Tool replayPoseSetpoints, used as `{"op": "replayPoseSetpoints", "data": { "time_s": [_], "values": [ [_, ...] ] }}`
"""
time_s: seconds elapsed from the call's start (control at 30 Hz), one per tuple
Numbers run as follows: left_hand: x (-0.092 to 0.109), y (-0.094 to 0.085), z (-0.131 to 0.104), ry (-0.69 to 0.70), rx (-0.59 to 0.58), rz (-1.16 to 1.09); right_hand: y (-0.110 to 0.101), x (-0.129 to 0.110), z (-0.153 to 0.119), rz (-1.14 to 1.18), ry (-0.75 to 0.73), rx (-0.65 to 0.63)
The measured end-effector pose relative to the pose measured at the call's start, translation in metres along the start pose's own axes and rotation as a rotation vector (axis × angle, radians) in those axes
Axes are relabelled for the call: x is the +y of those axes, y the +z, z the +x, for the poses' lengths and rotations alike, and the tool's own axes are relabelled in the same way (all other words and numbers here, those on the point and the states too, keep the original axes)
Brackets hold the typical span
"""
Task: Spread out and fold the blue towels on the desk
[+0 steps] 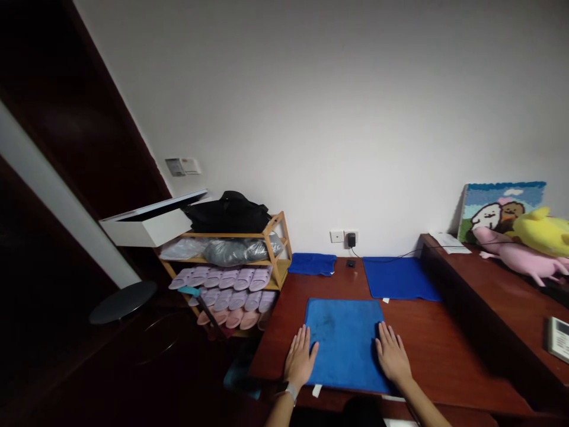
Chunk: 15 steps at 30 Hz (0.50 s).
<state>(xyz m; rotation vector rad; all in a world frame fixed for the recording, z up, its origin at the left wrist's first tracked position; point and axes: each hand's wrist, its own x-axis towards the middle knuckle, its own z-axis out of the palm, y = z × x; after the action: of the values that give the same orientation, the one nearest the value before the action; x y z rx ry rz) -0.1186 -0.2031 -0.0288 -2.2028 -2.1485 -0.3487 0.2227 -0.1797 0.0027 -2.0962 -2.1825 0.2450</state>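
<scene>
A light blue cloth (344, 344) lies spread flat near the front edge of the reddish-brown table (448, 350), with dark stains at its upper left and a white tag at its lower edge. My left hand (300, 359) rests palm down at the cloth's left edge, fingers stretched out, thumb on the cloth. At the right edge my right hand (393, 356) lies flat with its fingers apart. Neither hand holds anything. Behind are a folded dark blue cloth (312, 264) at the left and a flat dark blue cloth (400, 279) at the right.
A black plug (351, 239) sits in the wall outlet, its cable running right. Plush toys (515, 255) and a picture (500, 207) stand on the raised surface at right. To the left are a slipper rack (280, 270), a black bag (229, 214) and a round stool (123, 301).
</scene>
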Motion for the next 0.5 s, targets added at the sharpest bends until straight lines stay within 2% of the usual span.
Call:
{"op": "replayPoseSetpoints", "data": {
  "time_s": [0.13, 0.2, 0.27, 0.33, 0.43, 0.5],
  "values": [
    [0.001, -0.008, 0.003, 0.006, 0.002, 0.02, 0.001, 0.003, 0.02, -0.009, 0.004, -0.068],
    [0.018, -0.015, 0.008, 0.02, 0.038, 0.021, 0.008, 0.006, 0.022, -0.016, -0.004, -0.052],
    [0.051, -0.021, 0.016, 0.082, 0.058, -0.016, 0.014, 0.008, 0.022, -0.016, -0.009, -0.041],
    [0.098, -0.022, 0.025, 0.213, 0.028, -0.096, 0.017, 0.01, 0.021, -0.018, -0.013, -0.04],
    [0.168, -0.013, 0.037, 0.364, -0.036, -0.225, 0.018, 0.011, 0.02, -0.045, -0.032, -0.042],
    [0.196, -0.004, 0.042, 0.387, -0.068, -0.254, 0.018, 0.013, 0.02, -0.066, -0.061, -0.037]
  ]
}}
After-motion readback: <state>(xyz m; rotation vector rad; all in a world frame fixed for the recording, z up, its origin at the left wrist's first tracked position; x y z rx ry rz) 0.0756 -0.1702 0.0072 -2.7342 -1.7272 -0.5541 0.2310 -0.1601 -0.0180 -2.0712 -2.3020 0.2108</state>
